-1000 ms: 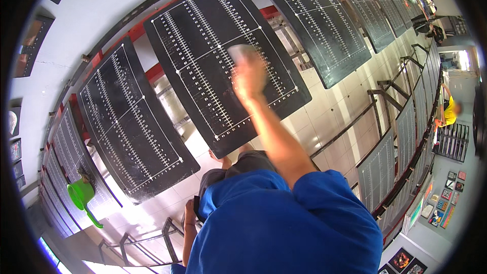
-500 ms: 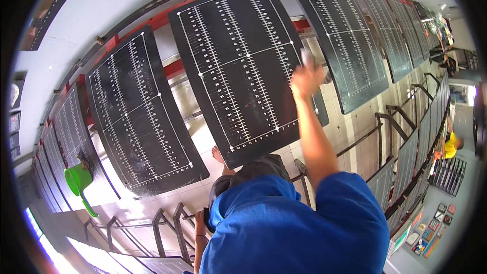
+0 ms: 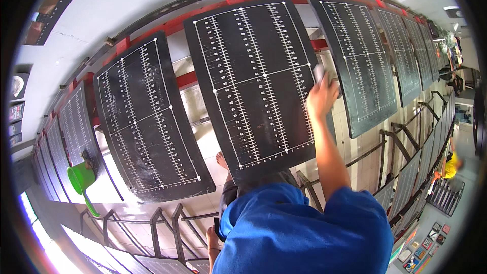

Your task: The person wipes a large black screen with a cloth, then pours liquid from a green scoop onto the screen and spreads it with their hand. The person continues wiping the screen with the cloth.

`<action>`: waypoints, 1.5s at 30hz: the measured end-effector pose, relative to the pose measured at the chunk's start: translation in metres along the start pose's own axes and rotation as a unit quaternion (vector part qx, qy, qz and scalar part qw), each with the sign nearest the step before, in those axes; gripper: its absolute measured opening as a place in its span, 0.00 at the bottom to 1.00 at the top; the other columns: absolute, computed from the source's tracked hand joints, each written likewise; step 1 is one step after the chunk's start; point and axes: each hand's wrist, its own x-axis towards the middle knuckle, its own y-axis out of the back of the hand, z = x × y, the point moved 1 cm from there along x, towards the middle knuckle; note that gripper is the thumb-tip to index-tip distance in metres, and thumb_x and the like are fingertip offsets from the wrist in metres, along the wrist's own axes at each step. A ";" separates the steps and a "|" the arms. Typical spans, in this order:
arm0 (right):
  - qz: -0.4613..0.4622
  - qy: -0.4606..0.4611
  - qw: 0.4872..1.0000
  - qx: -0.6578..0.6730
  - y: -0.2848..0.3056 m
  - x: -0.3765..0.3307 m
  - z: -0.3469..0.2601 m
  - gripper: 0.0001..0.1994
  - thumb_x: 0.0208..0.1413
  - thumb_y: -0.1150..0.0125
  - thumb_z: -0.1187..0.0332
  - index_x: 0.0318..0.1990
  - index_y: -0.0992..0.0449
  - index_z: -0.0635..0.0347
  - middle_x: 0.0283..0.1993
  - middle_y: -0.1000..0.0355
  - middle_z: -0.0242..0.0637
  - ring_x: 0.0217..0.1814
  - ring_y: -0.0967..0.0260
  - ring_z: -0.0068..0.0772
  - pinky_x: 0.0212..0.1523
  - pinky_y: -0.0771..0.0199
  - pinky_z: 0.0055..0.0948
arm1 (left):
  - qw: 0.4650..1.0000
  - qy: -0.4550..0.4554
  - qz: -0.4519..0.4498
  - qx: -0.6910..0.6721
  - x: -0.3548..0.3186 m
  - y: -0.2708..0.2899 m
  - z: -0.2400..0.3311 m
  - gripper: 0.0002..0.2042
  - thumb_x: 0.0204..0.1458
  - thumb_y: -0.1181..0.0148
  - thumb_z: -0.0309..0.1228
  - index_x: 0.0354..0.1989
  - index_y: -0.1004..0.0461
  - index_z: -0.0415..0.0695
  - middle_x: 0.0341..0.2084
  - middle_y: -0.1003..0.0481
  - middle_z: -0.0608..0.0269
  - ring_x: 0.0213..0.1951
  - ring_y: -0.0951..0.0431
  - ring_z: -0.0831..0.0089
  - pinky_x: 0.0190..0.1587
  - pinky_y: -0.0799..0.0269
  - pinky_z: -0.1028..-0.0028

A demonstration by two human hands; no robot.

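Observation:
A black board point(image 3: 238, 56) with white lines, tick scales and dots lies tilted in front of me. At its right edge, just below the middle dot, my right hand point(image 3: 323, 97) is closed on a small pale block point(image 3: 318, 73), whose exact kind is blurred. The block is close to the board's edge; whether they touch I cannot tell. Low by my left side, my left hand point(image 3: 212, 238) is closed beside a narrow black flat object point(image 3: 218, 228) and appears to grip it. My body hides part of that object.
Similar black boards stand in a row on a red and black frame, one to the left point(image 3: 142, 116) and one to the right point(image 3: 357, 61). A green dipper point(image 3: 81, 177) rests far left. Metal racks point(image 3: 157, 231) run behind me. A person in yellow point(image 3: 450, 166) is far right.
The whole view has shifted, so the boards appear lower and farther right. My right hand with the pale block is slightly nearer the board's right edge. My left hand keeps its low place.

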 end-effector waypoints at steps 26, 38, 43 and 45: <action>-0.047 0.061 0.973 0.219 -0.147 0.144 -0.316 0.11 0.59 0.50 0.67 0.43 0.22 0.59 0.49 0.29 0.46 0.51 0.29 0.49 0.49 0.26 0.47 | 0.912 0.248 0.034 -0.325 -0.074 -0.007 0.052 0.20 0.63 0.50 0.48 0.47 0.26 0.43 0.36 0.22 0.59 0.32 0.21 0.66 0.33 0.27 0.66; -0.151 0.397 0.856 0.295 0.001 -0.069 -0.307 0.16 0.52 0.43 0.77 0.50 0.25 0.64 0.64 0.34 0.43 0.52 0.30 0.41 0.55 0.30 0.37 | 0.958 0.084 0.023 -0.274 0.082 0.161 0.078 0.17 0.65 0.52 0.43 0.45 0.25 0.42 0.36 0.21 0.60 0.33 0.21 0.74 0.33 0.28 0.75; -0.177 0.298 0.899 0.268 0.114 -0.241 -0.212 0.17 0.48 0.38 0.78 0.49 0.24 0.64 0.61 0.32 0.47 0.61 0.33 0.52 0.61 0.31 0.44 | 0.979 -0.071 -0.063 -0.183 0.163 0.199 -0.020 0.17 0.63 0.49 0.43 0.47 0.24 0.41 0.36 0.20 0.60 0.30 0.22 0.75 0.31 0.29 0.75; -0.186 0.263 0.907 0.270 0.145 -0.315 -0.192 0.13 0.48 0.40 0.80 0.43 0.22 0.66 0.60 0.31 0.47 0.63 0.34 0.51 0.62 0.32 0.42 | 0.979 -0.180 -0.045 -0.077 0.195 0.234 -0.087 0.18 0.62 0.49 0.44 0.46 0.24 0.42 0.36 0.20 0.60 0.28 0.23 0.74 0.30 0.29 0.75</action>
